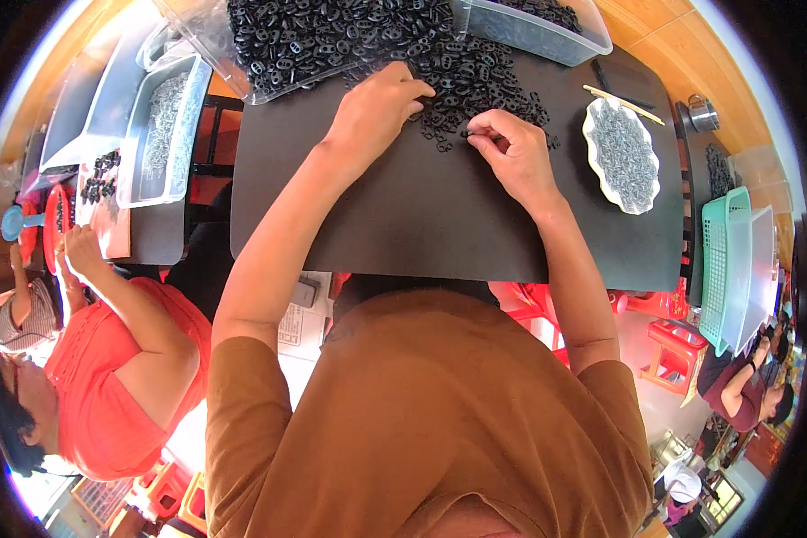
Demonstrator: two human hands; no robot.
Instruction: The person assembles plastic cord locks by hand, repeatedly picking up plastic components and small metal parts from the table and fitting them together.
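Small black plastic pieces with two holes lie in a big loose pile (pixel 475 76) at the far side of the dark table (pixel 403 224). My left hand (pixel 377 112) is at the pile's left edge, thumb and index finger apart, the other fingers partly hidden. Just right of it, my right hand (pixel 516 152) pinches a small black piece (pixel 465 134) between thumb and fingertips, close over the tabletop. A white scalloped dish (pixel 593 152) full of tiny grey metal parts stands to the right of this hand.
A clear tray (pixel 282 94) with more black pieces lies at the far left, a clear plastic box (pixel 538 40) at the far right. Pale sticks (pixel 623 104) rest beyond the dish. A co-worker in red (pixel 125 377) sits to the left; a green basket (pixel 724 269) stands right.
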